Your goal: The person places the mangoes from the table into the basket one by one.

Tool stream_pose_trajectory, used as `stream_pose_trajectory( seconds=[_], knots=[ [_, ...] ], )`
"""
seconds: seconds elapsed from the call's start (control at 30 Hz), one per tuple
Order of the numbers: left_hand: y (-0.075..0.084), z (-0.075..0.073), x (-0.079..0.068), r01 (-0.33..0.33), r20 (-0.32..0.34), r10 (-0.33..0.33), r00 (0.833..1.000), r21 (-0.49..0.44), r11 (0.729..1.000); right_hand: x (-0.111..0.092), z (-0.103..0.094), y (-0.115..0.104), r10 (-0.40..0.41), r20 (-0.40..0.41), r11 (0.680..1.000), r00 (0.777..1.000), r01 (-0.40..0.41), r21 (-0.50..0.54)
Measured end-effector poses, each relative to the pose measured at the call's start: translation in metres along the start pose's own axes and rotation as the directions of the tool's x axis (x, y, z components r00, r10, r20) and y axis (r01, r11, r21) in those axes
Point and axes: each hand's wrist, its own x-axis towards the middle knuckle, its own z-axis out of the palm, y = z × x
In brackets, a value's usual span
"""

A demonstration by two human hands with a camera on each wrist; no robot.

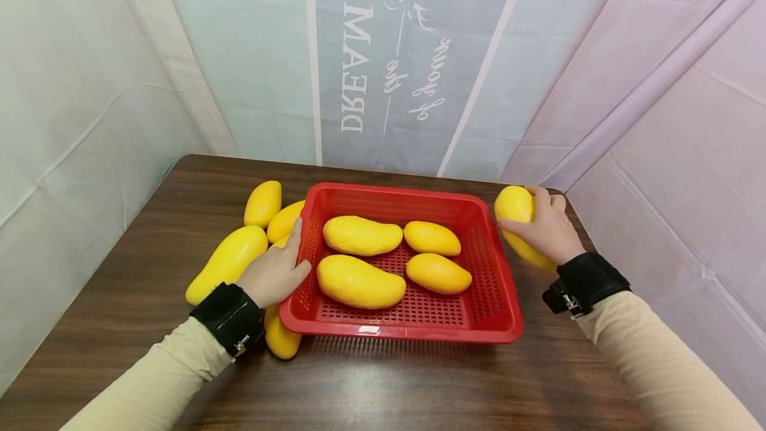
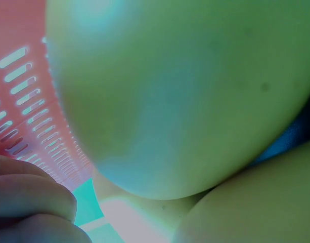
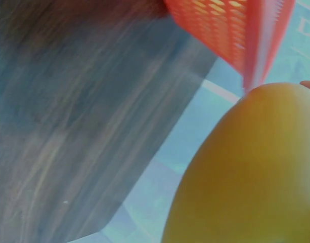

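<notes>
A red plastic basket [image 1: 401,332] with slotted walls stands mid-table, with several yellow mangoes inside, among them a large mango [image 1: 361,282] and a smaller mango [image 1: 439,274]. My left hand [image 1: 276,275] holds the basket's left rim, its thumb over the edge. In the left wrist view, curled fingers [image 2: 31,202] show near the slotted wall. Off the basket's right side, my right hand [image 1: 547,226] grips a big yellow mango [image 1: 514,203], whose lower end shows below the thumb. That mango [image 3: 251,177] fills the right wrist view's lower right.
Left of the basket lie several more mangoes, including a long mango [image 1: 227,265], a small mango [image 1: 263,203] at the back and another mango [image 1: 282,334] near the front corner. A brown wooden table [image 1: 383,391] carries everything. Cloth curtains [image 1: 269,52] hang behind and at both sides.
</notes>
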Motion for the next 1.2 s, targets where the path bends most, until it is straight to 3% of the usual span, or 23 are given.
stream_pose_trajectory(
  seconds=[0.7, 1.2],
  knots=[
    [-0.001, 0.000, 0.000, -0.010, -0.008, 0.010, 1.000, -0.012, 1.000, -0.012, -0.009, -0.046, -0.146, -0.005, 0.979, 0.989, 0.145, 0.144],
    [-0.001, 0.000, 0.000, -0.011, -0.009, 0.011, 1.000, -0.020, 1.000, -0.030, 0.012, -0.070, -0.252, 0.069, 0.958, 0.965, 0.238, 0.160]
  ],
)
